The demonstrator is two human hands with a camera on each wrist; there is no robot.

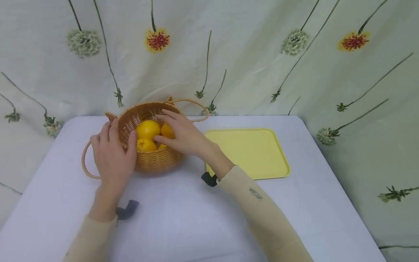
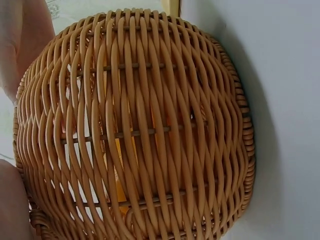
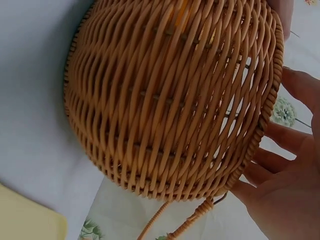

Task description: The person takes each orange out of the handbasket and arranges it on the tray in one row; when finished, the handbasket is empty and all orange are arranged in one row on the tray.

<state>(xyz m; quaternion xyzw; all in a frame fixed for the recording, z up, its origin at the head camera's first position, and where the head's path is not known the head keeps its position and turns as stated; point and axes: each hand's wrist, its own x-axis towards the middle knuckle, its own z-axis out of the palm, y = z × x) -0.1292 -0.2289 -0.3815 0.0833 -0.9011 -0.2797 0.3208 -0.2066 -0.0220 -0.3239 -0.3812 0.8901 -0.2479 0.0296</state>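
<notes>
A brown wicker basket (image 1: 157,161) stands on the white table and holds several yellow and orange round fruits, among them a large yellow fruit (image 1: 148,129), a yellow fruit in front (image 1: 145,145) and an orange fruit (image 1: 167,131). My left hand (image 1: 112,153) rests at the basket's left rim, fingers and thumb spread. Over the right side of the rim my right hand (image 1: 183,134) reaches, its fingers extended and the thumb apart. In the right wrist view those fingers (image 3: 282,135) lie by the rim. Woven cane (image 2: 135,125) fills the left wrist view; fruit shows through gaps.
A yellow rectangular tray (image 1: 247,153) lies right of the basket, partly behind my right forearm. Loop handles (image 1: 86,160) stick out at both sides of the basket. Behind the table hangs a flower-print curtain (image 1: 242,54).
</notes>
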